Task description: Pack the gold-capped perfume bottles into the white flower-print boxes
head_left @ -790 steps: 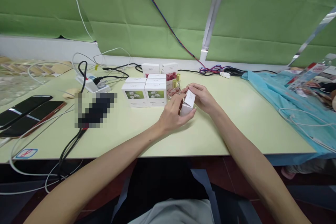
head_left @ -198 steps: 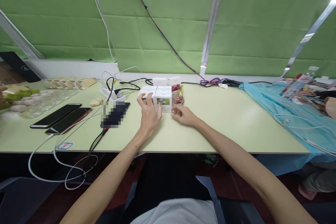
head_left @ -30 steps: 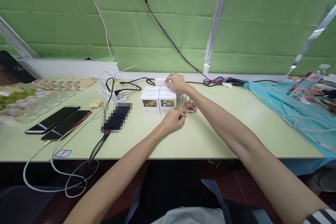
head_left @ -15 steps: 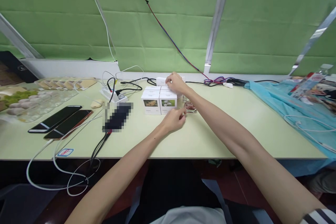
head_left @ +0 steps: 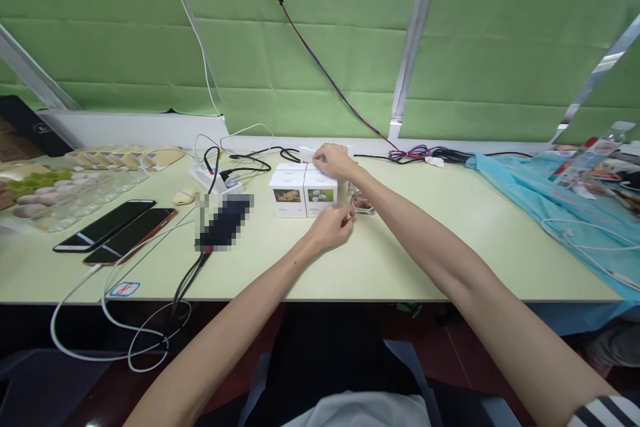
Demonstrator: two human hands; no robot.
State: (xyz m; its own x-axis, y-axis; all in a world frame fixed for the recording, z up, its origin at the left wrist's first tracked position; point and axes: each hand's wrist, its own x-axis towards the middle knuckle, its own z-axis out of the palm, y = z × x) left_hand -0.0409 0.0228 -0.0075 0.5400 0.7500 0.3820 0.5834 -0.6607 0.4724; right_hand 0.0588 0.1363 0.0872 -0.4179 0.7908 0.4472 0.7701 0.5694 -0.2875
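Several small white boxes [head_left: 291, 203] stand close together in a block on the table, and two front faces carry flower pictures. My right hand [head_left: 334, 161] is over the back right of the block, its fingers bent down at the box tops; whatever is in its fingertips is hidden. My left hand [head_left: 330, 227] rests in front of the right-hand box with curled fingers, its fingertips near a small clear container [head_left: 362, 203] with reddish contents. Whether those fingertips hold anything cannot be made out. Behind the block lies a white power strip or box [head_left: 307, 154], partly covered.
To the left lie two phones [head_left: 105, 225], a blurred dark device [head_left: 225, 223], a white power strip [head_left: 214, 182] with cables and clear egg trays [head_left: 115, 187]. A blue sheet [head_left: 520, 193] and a bottle [head_left: 590, 157] are at the right. Cables run along the back edge.
My right hand has moved slightly down and toward me, its fingertips now lower at the box tops. My left hand and the boxes look unmoved.
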